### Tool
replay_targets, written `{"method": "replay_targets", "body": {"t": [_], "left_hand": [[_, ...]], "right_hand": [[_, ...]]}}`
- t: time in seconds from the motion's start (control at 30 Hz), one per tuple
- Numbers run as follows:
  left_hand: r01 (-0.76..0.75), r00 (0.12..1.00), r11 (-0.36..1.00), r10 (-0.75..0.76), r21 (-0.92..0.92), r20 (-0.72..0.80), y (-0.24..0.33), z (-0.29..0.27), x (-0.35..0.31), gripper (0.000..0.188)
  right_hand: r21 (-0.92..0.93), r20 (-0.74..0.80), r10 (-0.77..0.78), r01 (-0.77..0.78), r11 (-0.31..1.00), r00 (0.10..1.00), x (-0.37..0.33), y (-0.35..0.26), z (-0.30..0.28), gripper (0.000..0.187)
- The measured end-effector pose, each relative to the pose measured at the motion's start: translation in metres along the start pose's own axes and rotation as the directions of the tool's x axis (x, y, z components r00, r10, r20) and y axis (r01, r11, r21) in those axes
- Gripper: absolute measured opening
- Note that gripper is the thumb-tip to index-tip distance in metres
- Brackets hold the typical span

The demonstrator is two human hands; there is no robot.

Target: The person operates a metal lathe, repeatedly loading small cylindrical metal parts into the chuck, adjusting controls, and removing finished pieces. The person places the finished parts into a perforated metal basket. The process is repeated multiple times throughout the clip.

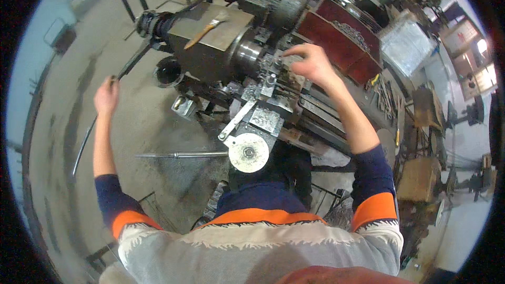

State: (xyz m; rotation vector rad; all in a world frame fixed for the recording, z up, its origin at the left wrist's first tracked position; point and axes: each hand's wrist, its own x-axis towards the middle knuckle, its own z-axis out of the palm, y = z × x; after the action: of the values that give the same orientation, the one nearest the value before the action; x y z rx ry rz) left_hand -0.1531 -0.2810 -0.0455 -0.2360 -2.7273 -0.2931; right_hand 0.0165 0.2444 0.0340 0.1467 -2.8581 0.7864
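My left hand (107, 97) is closed round a long thin metal rod (84, 148) on the left. Beyond the hand, a dark length runs up toward the rear end of the lathe's headstock (205, 55). My right hand (314, 64) is raised beside the lathe's tool post (269, 81), index finger stretched toward it and thumb apart. Nothing shows between those fingers; whether the fingertip touches the post is unclear. The round metal chuck (247, 57) is just left of the tool post. A flat lever (236, 121) and a pale round dial (249, 152) are nearer my body.
A wooden-handled brush (206, 30) lies on the headstock. An electric motor (273, 10) and a red metal box (339, 39) holding metal pieces stand behind. Several hand tools (386, 97) lie at right. A long metal handle (184, 154) sticks out leftward from the dial.
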Motion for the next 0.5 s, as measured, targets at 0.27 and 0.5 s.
{"method": "replay_targets", "body": {"t": [0.27, 0.5], "left_hand": [[0.29, 0.944, 0.927, -0.317, 0.238, 0.086, -0.001, -0.02, -0.118, 0.054], [0.242, 0.944, 0.957, -0.27, 0.159, 0.191, 0.047, -0.032, -0.133, 0.046]], "right_hand": [[-0.242, 0.191, 0.156, -0.108, 0.964, 0.969, 0.07, -0.011, 0.065, 0.027], [-0.252, 0.1, 0.08, -0.053, 0.966, 0.992, 0.063, -0.013, 0.062, 0.024]]}}
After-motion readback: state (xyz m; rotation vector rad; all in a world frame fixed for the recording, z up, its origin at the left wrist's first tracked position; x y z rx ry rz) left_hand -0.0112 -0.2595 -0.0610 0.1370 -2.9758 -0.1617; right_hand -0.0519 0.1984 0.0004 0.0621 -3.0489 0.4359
